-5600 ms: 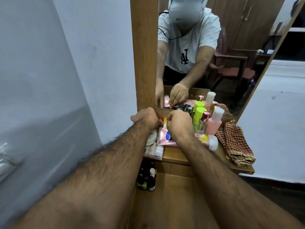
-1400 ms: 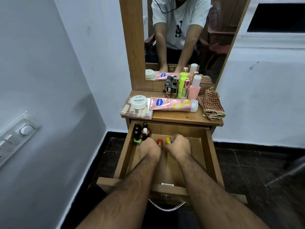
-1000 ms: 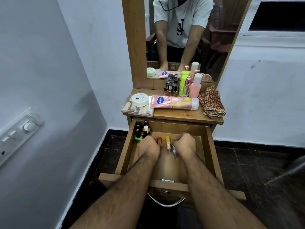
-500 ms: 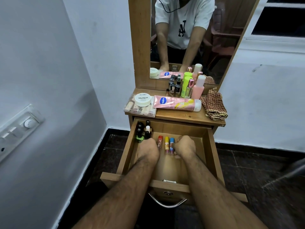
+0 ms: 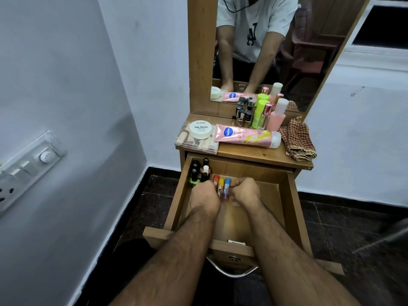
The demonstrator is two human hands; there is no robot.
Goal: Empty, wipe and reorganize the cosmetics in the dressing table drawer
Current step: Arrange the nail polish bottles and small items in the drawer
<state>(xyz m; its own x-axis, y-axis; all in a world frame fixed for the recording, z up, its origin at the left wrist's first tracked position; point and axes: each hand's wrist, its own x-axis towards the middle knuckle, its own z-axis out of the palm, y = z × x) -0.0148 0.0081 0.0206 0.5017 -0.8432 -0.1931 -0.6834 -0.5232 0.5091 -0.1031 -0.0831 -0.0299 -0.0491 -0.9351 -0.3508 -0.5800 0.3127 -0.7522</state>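
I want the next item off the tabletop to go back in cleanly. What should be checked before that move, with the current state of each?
1. Wooden drawer pulled out far enough: ok.
2. Three small lip balm sticks, red, yellow and blue, lined up side by side: ok.
3. Bare drawer floor to the right of the sticks: ok.
4. Left hand and right hand free: cannot tell, both are curled beside the sticks and their grip is hidden.
5. Dark nail polish bottles upright in the back left corner: ok.
6. Pink lotion tube within reach on the tabletop: ok.
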